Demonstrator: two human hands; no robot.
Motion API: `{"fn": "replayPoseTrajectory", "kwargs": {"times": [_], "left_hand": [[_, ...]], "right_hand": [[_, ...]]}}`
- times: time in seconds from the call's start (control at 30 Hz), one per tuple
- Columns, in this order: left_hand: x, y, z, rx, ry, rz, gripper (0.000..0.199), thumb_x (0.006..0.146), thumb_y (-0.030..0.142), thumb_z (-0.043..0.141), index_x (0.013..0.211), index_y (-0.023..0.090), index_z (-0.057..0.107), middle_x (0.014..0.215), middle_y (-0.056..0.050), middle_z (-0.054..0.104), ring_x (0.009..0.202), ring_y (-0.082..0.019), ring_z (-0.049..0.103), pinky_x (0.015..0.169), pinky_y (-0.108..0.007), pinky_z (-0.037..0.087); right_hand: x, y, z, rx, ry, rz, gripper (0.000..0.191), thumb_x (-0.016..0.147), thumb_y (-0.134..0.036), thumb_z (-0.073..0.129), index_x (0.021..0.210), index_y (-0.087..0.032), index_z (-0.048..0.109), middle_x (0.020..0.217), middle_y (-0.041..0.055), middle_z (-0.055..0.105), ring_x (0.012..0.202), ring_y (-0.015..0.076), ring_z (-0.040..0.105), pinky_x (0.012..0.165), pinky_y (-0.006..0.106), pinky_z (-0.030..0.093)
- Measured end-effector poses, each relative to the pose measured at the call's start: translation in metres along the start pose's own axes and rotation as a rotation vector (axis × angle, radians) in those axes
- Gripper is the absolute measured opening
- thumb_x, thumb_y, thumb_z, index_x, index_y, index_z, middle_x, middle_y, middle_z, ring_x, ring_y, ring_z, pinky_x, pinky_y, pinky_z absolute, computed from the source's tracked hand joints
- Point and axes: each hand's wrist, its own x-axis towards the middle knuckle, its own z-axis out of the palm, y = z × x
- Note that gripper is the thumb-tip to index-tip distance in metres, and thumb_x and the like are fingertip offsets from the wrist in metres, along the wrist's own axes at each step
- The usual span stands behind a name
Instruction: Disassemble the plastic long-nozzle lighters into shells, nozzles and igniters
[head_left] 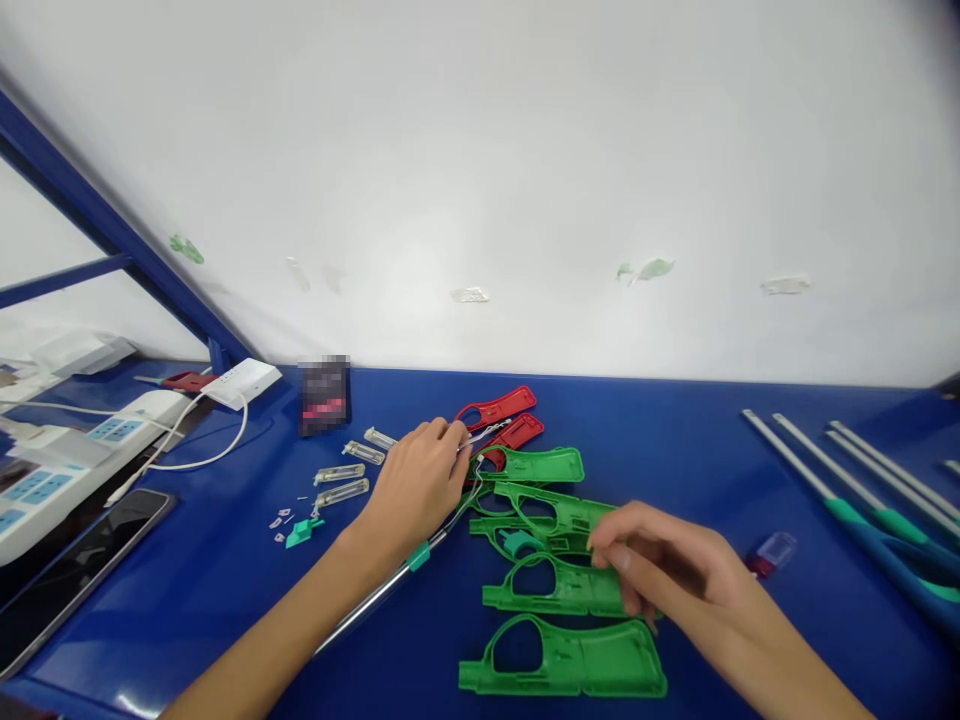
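Two hands on the blue tabletop [225, 560] w/ a stack of green plastic handle shells [559, 585] in front. Right hand [664, 570] sits on the middle green shell, fingers curled round its right end, gripping it. Left hand [416, 485] is just left of the pile, pinching a thin metal wire piece [484, 435] at the fingertips; long silver rod w/ green collar [390, 585] runs under that wrist. Red plastic handle shells [502, 415] lie right behind. Small clear plastic clips [341, 480] sit further left.
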Motion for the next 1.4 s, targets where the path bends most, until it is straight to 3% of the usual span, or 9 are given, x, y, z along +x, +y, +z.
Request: {"fn": "replayPoseTrajectory", "kwargs": {"times": [0.17,0.4,0.67,0.8,1.0,1.2,1.4], "left_hand": [[-0.002,-0.002,0.004,-0.008,0.036,0.024,0.016,0.104,0.030,0.068,0.110,0.016,0.069,0.101,-0.004,0.071,0.093,-0.020,0.070,0.085,-0.040,0.061],[-0.005,-0.008,0.003,-0.089,0.155,0.070,0.008,0.105,0.020,0.062,0.107,0.016,0.068,0.096,-0.002,0.068,0.091,-0.020,0.068,0.089,-0.041,0.058],[-0.007,-0.012,-0.002,-0.167,0.276,0.107,0.013,0.106,0.020,0.060,0.094,0.017,0.065,0.082,0.002,0.062,0.079,-0.017,0.063,0.079,-0.035,0.055],[-0.007,-0.019,-0.007,-0.176,0.302,0.088,0.019,0.105,0.029,0.064,0.091,0.017,0.064,0.079,0.003,0.061,0.074,-0.015,0.063,0.075,-0.033,0.057],[-0.008,-0.022,-0.010,-0.186,0.228,0.121,0.027,0.104,0.035,0.066,0.085,0.017,0.062,0.073,0.005,0.058,0.067,-0.013,0.059,0.068,-0.030,0.054],[-0.016,-0.010,-0.017,-0.279,0.101,0.260,0.024,0.101,0.018,0.047,0.081,0.019,0.061,0.067,0.002,0.056,0.061,-0.016,0.052,0.060,-0.032,0.041],[-0.030,0.007,-0.026,-0.338,-0.135,0.419,0.012,0.099,0.027,0.059,0.096,0.022,0.070,0.086,0.001,0.067,0.072,-0.017,0.065,0.057,-0.033,0.036]], "right_hand": [[0.000,0.000,0.001,-0.001,0.018,0.003,0.031,0.095,-0.056,0.067,0.091,-0.026,0.074,0.084,0.0007,0.069,0.062,0.0135,0.061,0.056,0.026,0.047],[0.000,0.000,-0.003,0.007,0.075,0.019,0.037,0.095,-0.063,0.066,0.099,-0.027,0.073,0.084,0.0005,0.067,0.062,0.0127,0.059,0.057,0.025,0.045],[0.001,-0.006,-0.006,0.007,0.242,0.010,0.044,0.095,-0.067,0.065,0.117,-0.029,0.065,0.074,-0.0031,0.062,0.059,0.0124,0.055,0.054,0.024,0.045],[0.008,0.005,-0.013,-0.015,0.281,-0.033,0.049,0.093,-0.071,0.064,0.115,-0.028,0.055,0.056,-0.0069,0.055,0.051,0.0138,0.052,0.049,0.023,0.045],[0.014,0.015,-0.023,-0.096,0.334,-0.112,0.045,0.095,-0.068,0.062,0.108,-0.030,0.043,0.049,-0.0111,0.049,0.046,0.0148,0.051,0.045,0.023,0.046],[0.009,0.019,-0.022,-0.339,0.270,-0.149,0.032,0.098,-0.059,0.063,0.103,-0.028,0.057,0.059,-0.0069,0.054,0.053,0.0139,0.051,0.049,0.023,0.044],[0.007,0.033,-0.017,-0.533,0.164,-0.220,0.025,0.101,-0.054,0.062,0.097,-0.029,0.067,0.078,-0.0035,0.067,0.064,0.0134,0.058,0.054,0.022,0.046]]}}
